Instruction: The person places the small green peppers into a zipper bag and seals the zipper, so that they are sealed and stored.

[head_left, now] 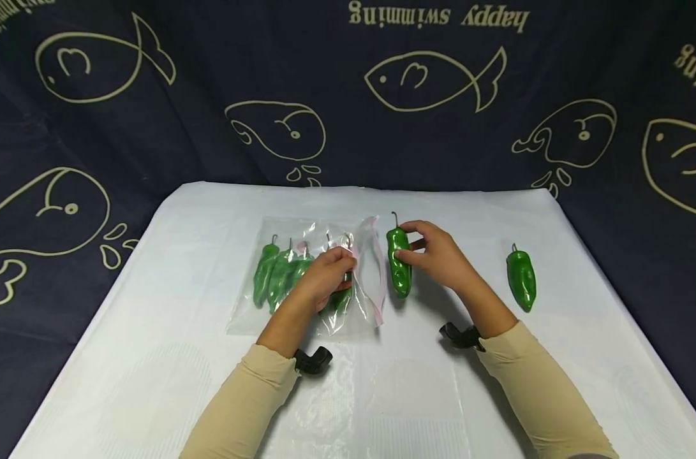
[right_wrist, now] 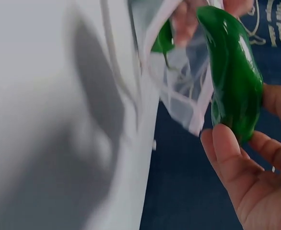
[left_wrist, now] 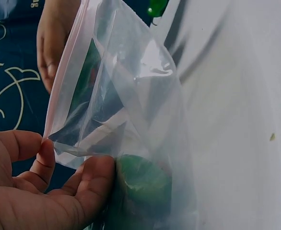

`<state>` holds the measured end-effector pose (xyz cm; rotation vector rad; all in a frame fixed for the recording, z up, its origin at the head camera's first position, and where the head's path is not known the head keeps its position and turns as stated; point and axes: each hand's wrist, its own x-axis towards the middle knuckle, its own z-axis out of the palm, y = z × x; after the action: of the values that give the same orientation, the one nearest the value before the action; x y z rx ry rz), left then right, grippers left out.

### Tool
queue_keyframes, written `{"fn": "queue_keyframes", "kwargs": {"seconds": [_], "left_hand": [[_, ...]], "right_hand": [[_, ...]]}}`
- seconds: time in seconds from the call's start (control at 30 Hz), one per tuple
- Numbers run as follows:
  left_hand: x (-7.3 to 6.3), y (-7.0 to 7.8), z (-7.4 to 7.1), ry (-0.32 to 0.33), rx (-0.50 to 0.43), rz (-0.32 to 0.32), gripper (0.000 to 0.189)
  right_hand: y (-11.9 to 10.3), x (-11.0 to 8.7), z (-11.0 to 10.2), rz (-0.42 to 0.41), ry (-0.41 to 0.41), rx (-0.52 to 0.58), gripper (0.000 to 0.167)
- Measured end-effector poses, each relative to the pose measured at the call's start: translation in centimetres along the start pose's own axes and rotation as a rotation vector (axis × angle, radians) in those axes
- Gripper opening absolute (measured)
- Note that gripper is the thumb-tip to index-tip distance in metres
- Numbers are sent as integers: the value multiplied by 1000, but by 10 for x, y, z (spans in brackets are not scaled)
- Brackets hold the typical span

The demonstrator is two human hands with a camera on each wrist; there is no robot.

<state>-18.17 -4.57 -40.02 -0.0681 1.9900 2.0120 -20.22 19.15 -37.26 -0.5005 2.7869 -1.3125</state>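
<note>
A clear zip bag with a pink-edged mouth lies on the table, its opening to the right. Several green peppers show through its plastic. My left hand pinches the bag near the mouth; in the left wrist view, thumb and finger grip the pink edge of the bag and hold it raised. Just right of the mouth, my right hand holds another green pepper between thumb and fingers, stem pointing away. The right wrist view shows this glossy pepper outside the bag.
One more green pepper lies alone toward the right side of the white table. Behind the table hangs a dark blue cloth with fish and whale drawings. A black wrist device sits on each forearm.
</note>
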Motion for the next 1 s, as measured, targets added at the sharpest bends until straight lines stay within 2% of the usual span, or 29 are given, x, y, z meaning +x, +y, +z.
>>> {"fn": "queue_keyframes", "kwargs": {"seconds": [0.23,0.43,0.77,1.0], "left_hand": [[-1,0,1,-6,0,1,6],[-1,0,1,-4,-3,11,6],[-2,1,2,8,15,26,8],[-1,1,4,15,17,48,9]], "right_hand": [[-11,10,27,1,30,34,54],[-8,12,44,4,9,44,52],[-3,9,54,18,1,58,41],[-2,8,58,-21,-15,49,39]]}}
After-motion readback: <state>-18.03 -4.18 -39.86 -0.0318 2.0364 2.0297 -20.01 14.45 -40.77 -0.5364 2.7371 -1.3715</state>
